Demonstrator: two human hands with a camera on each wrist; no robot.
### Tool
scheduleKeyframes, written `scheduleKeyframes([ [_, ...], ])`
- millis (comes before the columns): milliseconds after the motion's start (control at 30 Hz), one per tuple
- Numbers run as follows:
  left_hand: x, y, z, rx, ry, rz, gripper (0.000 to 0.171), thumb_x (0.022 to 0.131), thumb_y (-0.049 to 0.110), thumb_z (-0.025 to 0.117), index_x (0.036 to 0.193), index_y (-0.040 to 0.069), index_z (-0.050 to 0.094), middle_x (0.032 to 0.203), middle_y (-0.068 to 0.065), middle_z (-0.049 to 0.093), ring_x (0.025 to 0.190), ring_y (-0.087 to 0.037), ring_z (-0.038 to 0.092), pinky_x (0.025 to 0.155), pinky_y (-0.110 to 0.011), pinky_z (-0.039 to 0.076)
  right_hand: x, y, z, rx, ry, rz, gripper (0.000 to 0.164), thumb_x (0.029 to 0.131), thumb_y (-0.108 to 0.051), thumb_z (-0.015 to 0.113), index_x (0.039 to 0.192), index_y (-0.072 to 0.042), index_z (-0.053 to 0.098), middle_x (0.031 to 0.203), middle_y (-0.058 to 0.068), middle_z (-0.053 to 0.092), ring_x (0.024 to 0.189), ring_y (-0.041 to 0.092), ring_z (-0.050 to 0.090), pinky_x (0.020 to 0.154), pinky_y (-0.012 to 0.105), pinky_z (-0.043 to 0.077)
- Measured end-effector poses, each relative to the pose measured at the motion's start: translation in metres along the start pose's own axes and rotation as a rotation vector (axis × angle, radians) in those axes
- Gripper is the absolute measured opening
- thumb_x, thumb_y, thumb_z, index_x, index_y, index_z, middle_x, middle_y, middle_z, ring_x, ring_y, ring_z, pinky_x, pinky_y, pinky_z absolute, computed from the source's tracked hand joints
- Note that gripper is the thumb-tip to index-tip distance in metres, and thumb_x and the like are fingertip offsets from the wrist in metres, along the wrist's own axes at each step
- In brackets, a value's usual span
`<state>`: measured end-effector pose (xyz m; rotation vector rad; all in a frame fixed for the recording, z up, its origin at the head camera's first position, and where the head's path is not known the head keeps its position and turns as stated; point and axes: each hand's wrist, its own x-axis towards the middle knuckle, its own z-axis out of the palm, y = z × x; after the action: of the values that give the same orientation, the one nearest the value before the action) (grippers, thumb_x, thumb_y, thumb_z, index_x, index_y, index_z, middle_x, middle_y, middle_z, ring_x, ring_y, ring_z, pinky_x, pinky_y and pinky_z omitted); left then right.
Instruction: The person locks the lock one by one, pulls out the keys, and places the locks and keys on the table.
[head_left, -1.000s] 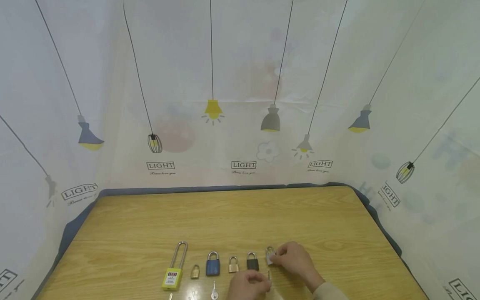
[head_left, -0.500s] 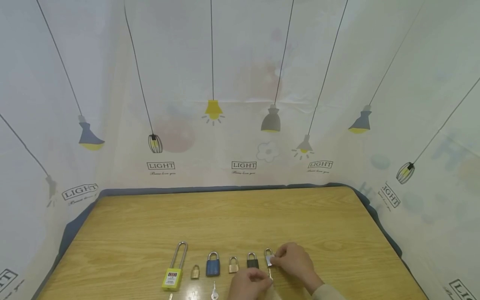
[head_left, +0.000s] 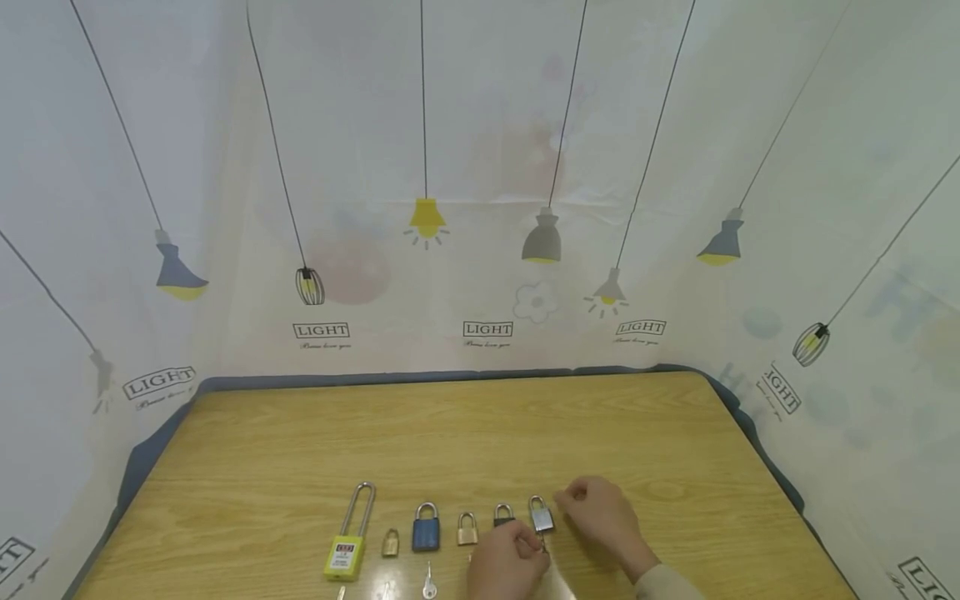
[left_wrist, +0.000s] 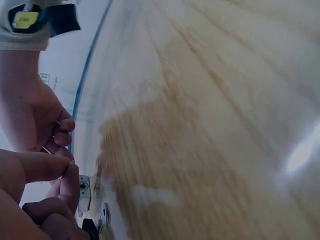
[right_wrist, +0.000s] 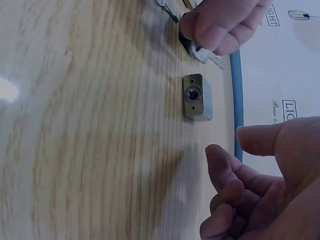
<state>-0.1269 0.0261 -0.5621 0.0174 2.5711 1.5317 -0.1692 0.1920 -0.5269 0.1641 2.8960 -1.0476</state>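
A silver padlock (head_left: 541, 518) lies on the table at the right end of a row of padlocks. Its keyhole face shows in the right wrist view, with no key in it. My left hand (head_left: 508, 562) pinches a small silver key (right_wrist: 205, 54), held just beside the padlock and apart from it. Thumb and forefinger of my right hand (head_left: 600, 512) are parted, with nothing between them, a short way right of the padlock. A black padlock (head_left: 503, 513) is partly hidden behind my left hand.
Further left lie a small brass padlock (head_left: 467, 530), a blue padlock (head_left: 426, 530), another brass padlock (head_left: 391, 544) and a yellow long-shackle padlock (head_left: 346, 557). A loose key (head_left: 429, 583) lies below the blue one. Printed cloth (head_left: 480, 250) walls the table's back and sides.
My right hand has let go of the silver padlock and drawn back to the right. My left hand has shifted slightly right with the key, and the padlock now stands alone.
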Motion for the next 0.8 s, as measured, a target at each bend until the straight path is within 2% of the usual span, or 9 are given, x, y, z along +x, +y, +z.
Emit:
scheduleKeyframes([
  [100,0.0,0.003,0.001,0.089,0.019,0.051,0.018,0.068,0.016,0.075,0.07,0.025,0.06,0.063,0.013,0.056,0.057,-0.008,0.049,0.053,-0.031,0.041,0.0,0.002,-0.003,-0.001,0.002,0.008,0.022,0.087,-0.033,0.066,0.088,-0.012,0.07,0.087,0.002,0.068,0.076,0.017,0.058,0.066,0.039,0.049],
  [267,-0.001,0.008,0.003,0.152,0.021,0.086,0.016,0.068,0.015,0.075,0.067,0.024,0.062,0.064,0.014,0.057,0.059,-0.006,0.049,0.054,-0.03,0.042,-0.001,0.004,-0.005,-0.012,0.001,0.016,0.027,0.087,-0.036,0.065,0.091,-0.01,0.07,0.091,0.005,0.069,0.08,0.02,0.061,0.07,0.044,0.05],
  [400,0.0,0.012,0.006,0.157,0.023,0.069,0.014,0.068,0.015,0.075,0.064,0.022,0.064,0.062,0.013,0.058,0.058,-0.008,0.05,0.054,-0.031,0.042,-0.003,0.005,-0.005,-0.022,0.006,0.024,0.025,0.087,-0.037,0.065,0.088,-0.012,0.07,0.092,0.005,0.069,0.08,0.021,0.06,0.07,0.043,0.049],
  [633,0.002,0.019,0.007,0.175,-0.011,-0.015,0.017,0.07,0.015,0.077,0.062,0.021,0.063,0.062,0.01,0.058,0.06,-0.012,0.05,0.056,-0.032,0.043,-0.002,0.007,-0.004,-0.012,0.014,0.027,0.026,0.087,-0.038,0.065,0.087,-0.012,0.07,0.089,0.004,0.068,0.076,0.017,0.057,0.066,0.038,0.047],
  [800,-0.001,0.02,0.006,0.166,-0.007,-0.013,0.016,0.068,0.015,0.077,0.062,0.02,0.063,0.061,0.01,0.058,0.059,-0.012,0.05,0.055,-0.033,0.042,-0.004,0.006,-0.007,-0.007,0.017,0.017,0.025,0.087,-0.036,0.065,0.087,-0.011,0.07,0.088,0.004,0.068,0.075,0.017,0.058,0.065,0.038,0.047],
])
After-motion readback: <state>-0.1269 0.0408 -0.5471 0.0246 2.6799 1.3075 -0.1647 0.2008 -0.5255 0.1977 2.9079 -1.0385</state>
